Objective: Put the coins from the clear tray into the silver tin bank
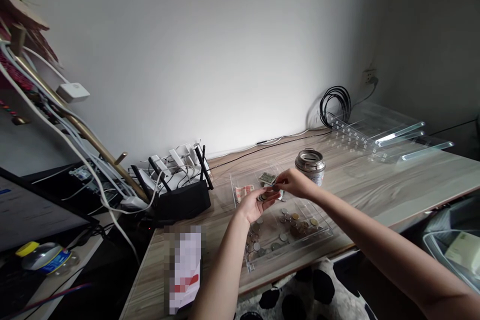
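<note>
From the head view, two hands meet over one clear tray [240,180] near the middle of the wooden worktop [375,185]. The left hand [255,205] is turned palm up, its grip wide, with a small pile of coins [262,197] resting on it; how many is too small to tell. The right hand [294,182] reaches across, its grip narrow, thumb and forefinger pinched at the top of that pile. In the tray's near half lie roughly twenty loose coins [288,225]; in the far half lie two banknotes, a reddish one [243,192] and a greenish one [267,178]. One metal tin [310,164] stands just beyond the right hand. One black router [180,200] sits at the worktop's left edge, beside the tray. To the right the worktop is open up to a stack of clear acrylic sheets [382,132] at the far corner.
</note>
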Motion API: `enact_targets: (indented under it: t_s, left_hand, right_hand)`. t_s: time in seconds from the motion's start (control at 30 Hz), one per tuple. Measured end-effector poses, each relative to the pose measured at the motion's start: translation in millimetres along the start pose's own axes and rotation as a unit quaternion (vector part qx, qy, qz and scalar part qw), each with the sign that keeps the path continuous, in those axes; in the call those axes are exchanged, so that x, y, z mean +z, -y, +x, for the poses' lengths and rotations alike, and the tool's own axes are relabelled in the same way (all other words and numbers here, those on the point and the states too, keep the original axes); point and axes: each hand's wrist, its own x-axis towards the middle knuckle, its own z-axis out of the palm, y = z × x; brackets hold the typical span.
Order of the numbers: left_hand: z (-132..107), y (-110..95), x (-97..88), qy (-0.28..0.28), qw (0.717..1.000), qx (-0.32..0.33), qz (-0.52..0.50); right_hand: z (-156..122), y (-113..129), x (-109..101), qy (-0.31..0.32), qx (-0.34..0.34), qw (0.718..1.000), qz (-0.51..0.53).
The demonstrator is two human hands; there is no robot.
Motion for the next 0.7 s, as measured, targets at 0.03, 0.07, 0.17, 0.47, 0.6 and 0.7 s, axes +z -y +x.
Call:
enact_targets:
  t_s: [0.03, 0.07, 0.17, 0.47, 0.6, 0.7]
  left_hand:
    - [1, 1, -0.7, -0.005, 1.000, 0.006, 0.009]
    - [2, 2, -1.5, -0.014, 1.000, 0.015, 0.019]
    - [2, 2, -2.4, -0.048, 0.997, 0.040, 0.035]
    - [-2, -4, 1.0, -0.108, 0.992, 0.052, 0.043]
    - [-1, -4, -0.6, -0.112, 0.991, 0.037, 0.056]
    - [-3, -4, 0.5, -0.104, 0.992, 0.037, 0.060]
  right_hand:
    - [1, 3, 10, -0.003, 0.001, 1.000, -0.006]
    - [1, 6, 19, -0.009, 0.003, 1.000, -0.013]
    - [-2, 18, 31, -0.056, 0.009, 0.998, -0.037]
    - [-12, -13, -72, -0.236, 0.138, 0.940, -0.203]
    - [-6, -41, -99, -0.109, 0.154, 0.949, -0.254]
    - [-6, -35, -91, -0.118, 0.148, 0.945, -0.266]
